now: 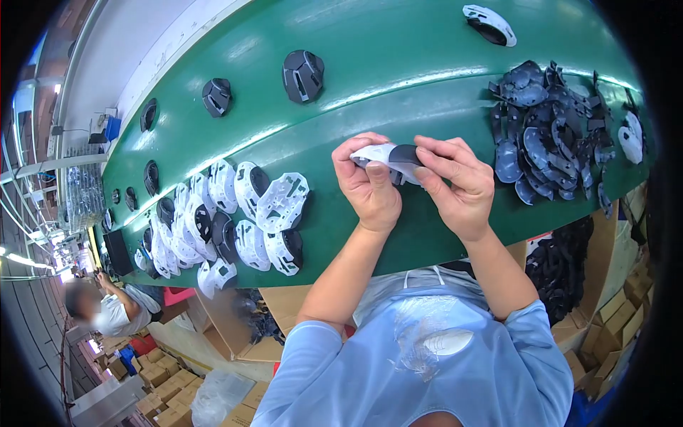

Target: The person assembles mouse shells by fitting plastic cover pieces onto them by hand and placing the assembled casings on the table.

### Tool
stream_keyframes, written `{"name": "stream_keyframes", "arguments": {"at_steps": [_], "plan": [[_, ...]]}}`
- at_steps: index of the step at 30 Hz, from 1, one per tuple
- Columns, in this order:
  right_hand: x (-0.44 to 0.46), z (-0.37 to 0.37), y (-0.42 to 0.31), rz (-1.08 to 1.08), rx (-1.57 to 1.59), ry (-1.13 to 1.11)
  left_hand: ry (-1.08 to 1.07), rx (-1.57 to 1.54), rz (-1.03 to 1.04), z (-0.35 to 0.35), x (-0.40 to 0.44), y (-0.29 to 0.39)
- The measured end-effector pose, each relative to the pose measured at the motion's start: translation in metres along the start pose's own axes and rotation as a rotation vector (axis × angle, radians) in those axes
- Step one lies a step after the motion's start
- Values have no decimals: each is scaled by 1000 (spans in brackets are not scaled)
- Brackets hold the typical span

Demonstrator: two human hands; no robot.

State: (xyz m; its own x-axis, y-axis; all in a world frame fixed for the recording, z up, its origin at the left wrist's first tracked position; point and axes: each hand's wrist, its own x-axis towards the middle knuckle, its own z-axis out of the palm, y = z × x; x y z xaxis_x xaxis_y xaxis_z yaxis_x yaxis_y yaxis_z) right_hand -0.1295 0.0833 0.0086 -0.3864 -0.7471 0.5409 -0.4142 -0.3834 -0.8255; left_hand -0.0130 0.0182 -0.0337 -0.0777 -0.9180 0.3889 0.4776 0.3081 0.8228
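Note:
A white shell with a black part [390, 155] is held between both hands above the green table [398, 78]. My left hand [370, 186] is closed on its left end, thumb on the near side and fingers behind. My right hand [457, 178] pinches the black part at its right end. To the left of my hands lie many white shells [283, 203], some with black parts in them. On the right is a heap of black parts [551, 135].
Black shells [303, 75] stand on the far side, and a white and black shell [489, 25] at the upper right. White pieces [630, 137] lie beyond the heap. Cardboard boxes [284, 307] are below the table edge. Another person [117, 309] works at the far left.

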Motion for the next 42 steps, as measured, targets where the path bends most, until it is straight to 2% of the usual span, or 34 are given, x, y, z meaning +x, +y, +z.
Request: {"name": "stream_keyframes", "arguments": {"at_steps": [6, 8, 9, 12, 14, 17, 21, 27, 30, 32, 37, 40, 42], "plan": [[-3, 2, -4, -39, -131, -59, 64, 42, -59, 1, 0, 6], [2, 2, -5, -75, -228, -83, 106, 38, -171, 5, 2, 10], [3, 3, 3, -57, -217, -21, 126, 35, -226, 7, 3, 11], [11, -3, 12, 86, -268, -80, -21, 65, -361, 2, 4, 17], [14, 1, 21, -35, -291, -105, 14, 113, -406, 2, 6, 15], [10, 10, 32, -110, -332, -124, 36, 275, -385, -4, 8, 5], [8, 8, 32, -116, -289, -181, 16, 282, -380, -3, 6, 10], [14, 1, 35, -52, -287, -216, -39, 378, -366, -1, 9, 10], [12, -3, 34, 27, -354, -320, -138, 481, -357, -3, 12, 11], [13, -4, 38, -37, -353, -334, -133, 532, -345, 2, 12, 12], [14, -2, 45, -90, -291, -323, -109, 470, -398, -2, 12, 12], [16, 0, 37, -22, -248, -273, 10, 404, -277, 0, 15, 10], [13, 0, 32, 33, -275, -271, 139, 349, -277, 2, 20, 7]]}}
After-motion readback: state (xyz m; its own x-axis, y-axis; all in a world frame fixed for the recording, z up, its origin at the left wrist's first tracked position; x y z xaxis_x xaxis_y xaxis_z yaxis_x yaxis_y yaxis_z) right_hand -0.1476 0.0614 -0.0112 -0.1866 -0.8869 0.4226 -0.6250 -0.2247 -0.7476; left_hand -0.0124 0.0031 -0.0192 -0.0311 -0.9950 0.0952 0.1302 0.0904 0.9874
